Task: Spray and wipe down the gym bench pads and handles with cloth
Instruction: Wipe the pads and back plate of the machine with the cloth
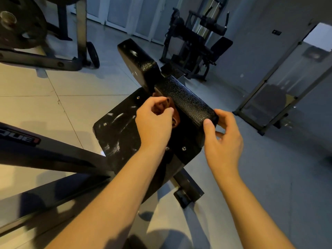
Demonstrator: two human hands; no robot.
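Note:
A black bench part stands in the middle of the head view. It has a flat black board [118,133] with white smears and two textured roller pads, the near pad [186,103] and the far pad [140,62]. My left hand [154,126] grips an orange-brown cloth [175,116] against the inner end of the near pad; most of the cloth is hidden behind my fingers. My right hand [222,139] holds the outer end of the near pad, thumb on top and fingers curled round the end cap. No spray bottle is in view.
The bench's black frame beam [53,155] runs off to the lower left. Weight plates [19,24] on a rack stand at the upper left. Another machine [194,42] stands at the back, and a metal frame [269,97] leans at the right. The floor is tiled.

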